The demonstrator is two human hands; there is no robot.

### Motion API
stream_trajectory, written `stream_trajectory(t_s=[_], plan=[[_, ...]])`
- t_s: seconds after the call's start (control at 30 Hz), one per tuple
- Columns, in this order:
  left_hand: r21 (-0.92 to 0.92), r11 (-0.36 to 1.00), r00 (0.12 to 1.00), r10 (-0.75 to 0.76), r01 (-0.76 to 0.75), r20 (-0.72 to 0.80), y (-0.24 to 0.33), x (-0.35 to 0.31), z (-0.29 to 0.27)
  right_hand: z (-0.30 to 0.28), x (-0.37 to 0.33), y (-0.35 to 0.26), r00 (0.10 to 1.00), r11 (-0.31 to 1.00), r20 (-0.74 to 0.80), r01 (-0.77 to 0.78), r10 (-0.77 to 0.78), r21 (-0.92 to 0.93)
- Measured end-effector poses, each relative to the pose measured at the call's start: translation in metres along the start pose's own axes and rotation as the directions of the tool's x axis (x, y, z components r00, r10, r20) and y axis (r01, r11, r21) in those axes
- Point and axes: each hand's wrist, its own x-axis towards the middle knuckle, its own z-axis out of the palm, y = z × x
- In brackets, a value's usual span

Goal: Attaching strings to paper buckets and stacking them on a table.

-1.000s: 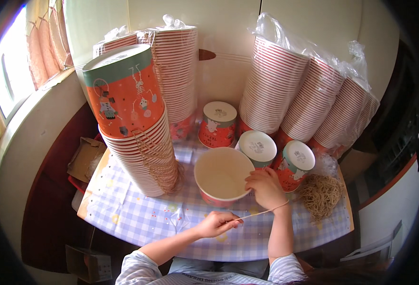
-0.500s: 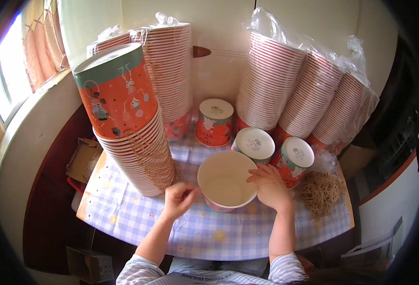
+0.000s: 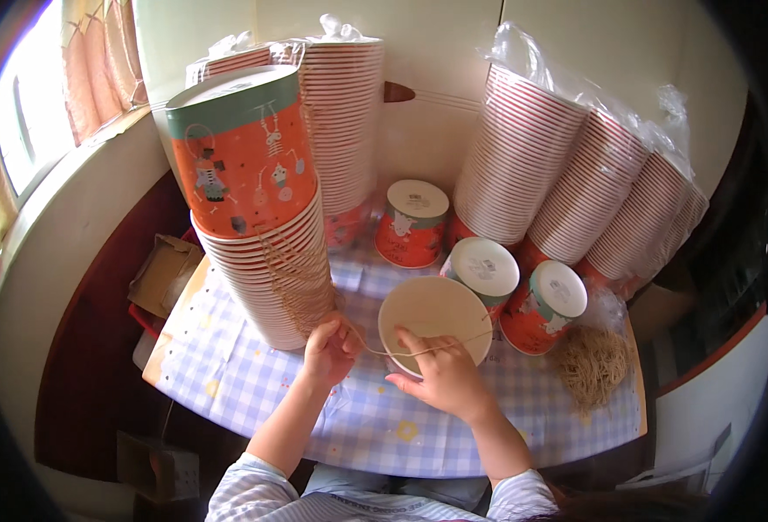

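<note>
An open paper bucket with a cream inside stands upright at the table's middle. My left hand, closed, pinches a thin tan cord beside a tall stack of nested paper buckets. From there the cord crosses the bucket's mouth to my right hand, running across its fingers, with a loose end past them. My right hand is over the bucket's near rim, fingers inside and thumb outside. More cord hangs in loops down the stack, whose top bucket is upside down, orange and green.
Three small upside-down buckets stand behind and right of the open one. A bundle of tan cords lies at the right. Plastic-wrapped bucket stacks line the back of the checkered table.
My right hand has moved left from the bucket's right side to its near rim. A cord now stretches between my hands. The whole view has shifted slightly.
</note>
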Motion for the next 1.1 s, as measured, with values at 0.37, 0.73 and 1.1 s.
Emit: stream_trajectory(t_s=[0.37,0.73,1.1], plan=[[0.179,0.982,0.989,0.041,-0.067,0.145,-0.015,-0.002,0.005,-0.026,-0.010,0.019,0.969,0.922,0.237,-0.152,0.068,0.356],[0.430,0.902,0.965,-0.140,0.033,0.220,-0.030,-0.008,-0.001,-0.044,-0.009,0.024,0.901,0.846,0.431,-0.270,0.053,0.461],[0.415,0.909,0.878,-0.220,0.027,0.425,-0.021,-0.018,0.018,-0.046,-0.010,0.025,0.900,0.784,0.423,-0.338,0.107,0.520]])
